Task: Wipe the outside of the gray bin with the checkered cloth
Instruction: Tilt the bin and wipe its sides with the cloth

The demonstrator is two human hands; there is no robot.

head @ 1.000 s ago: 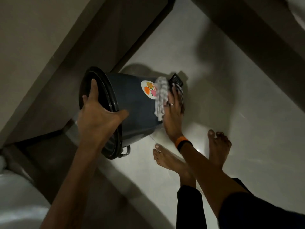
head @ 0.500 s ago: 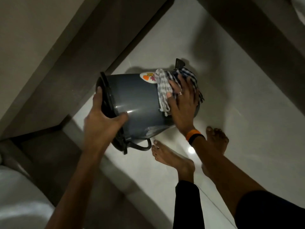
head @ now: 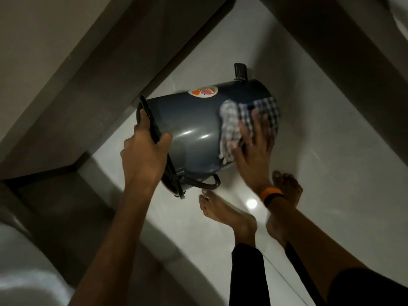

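Observation:
The gray bin (head: 194, 129) is held on its side above the floor, its black rim toward me and its base pointing away to the right. A round sticker (head: 203, 92) shows on its upper side, and a black pedal (head: 240, 71) sticks up near the base. My left hand (head: 145, 153) grips the black rim, fingers hooked over it. My right hand (head: 254, 149) presses the checkered cloth (head: 249, 120) flat against the bin's wall near the base. The cloth drapes over that end and hides part of it.
My two bare feet (head: 223, 210) stand on the glossy light floor (head: 331, 173) just below the bin. Dark walls or furniture panels (head: 92, 89) close in at left and upper right. A white rounded object (head: 24, 272) sits at lower left.
The bin has swung right and turned so that the sticker sits higher and the pedal points up. My right hand has slid the cloth further toward the base. My left hand keeps hold of the rim.

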